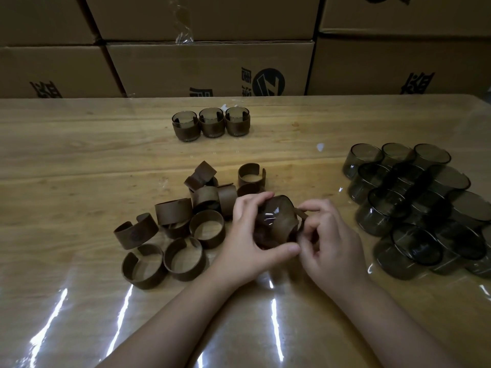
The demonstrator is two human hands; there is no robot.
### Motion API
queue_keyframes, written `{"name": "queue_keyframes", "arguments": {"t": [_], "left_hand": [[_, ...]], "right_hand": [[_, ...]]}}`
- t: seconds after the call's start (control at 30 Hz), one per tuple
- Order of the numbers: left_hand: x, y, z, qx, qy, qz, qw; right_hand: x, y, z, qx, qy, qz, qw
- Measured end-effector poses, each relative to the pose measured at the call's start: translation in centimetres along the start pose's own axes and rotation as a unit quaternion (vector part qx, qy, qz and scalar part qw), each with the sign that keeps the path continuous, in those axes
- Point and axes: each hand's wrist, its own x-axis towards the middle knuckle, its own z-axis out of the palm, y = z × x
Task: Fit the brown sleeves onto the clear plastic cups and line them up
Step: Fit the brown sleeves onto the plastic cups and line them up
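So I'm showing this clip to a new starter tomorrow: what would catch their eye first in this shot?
Most likely the two hands at the centre: the left hand and right hand both grip one clear plastic cup with a brown sleeve partly on it. Next, the heap of loose brown sleeves to their left and the pile of bare smoky cups on the right. Three finished sleeved cups stand in a row farther back.

Head view: forward-down, close over table (79, 160) (wide-angle).
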Motion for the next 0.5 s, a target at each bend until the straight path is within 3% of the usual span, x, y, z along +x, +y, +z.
{"name": "queue_keyframes", "arguments": {"t": [0.1,0.17,0.27,0.37,0.5], "left_hand": [[-0.18,-0.13,0.05,0.010,-0.009,0.014,1.000],[-0.27,-0.17,-0.01,0.013,-0.005,0.026,1.000],[-0.34,-0.11,-0.11,0.001,0.003,0.040,0.999],[-0.37,-0.04,-0.15,-0.027,0.010,0.052,0.998],[-0.37,-0.05,-0.18,-0.034,0.010,0.068,0.997]], "right_hand": [[-0.15,-0.09,-0.12,-0.001,0.000,-0.021,1.000],[-0.31,-0.10,-0.07,0.058,0.013,-0.011,0.998],[-0.30,-0.19,0.09,0.177,0.031,0.041,0.983],[-0.21,-0.29,0.36,0.206,0.038,0.100,0.973],[-0.23,-0.73,0.26,0.233,-0.042,0.197,0.951]]}}
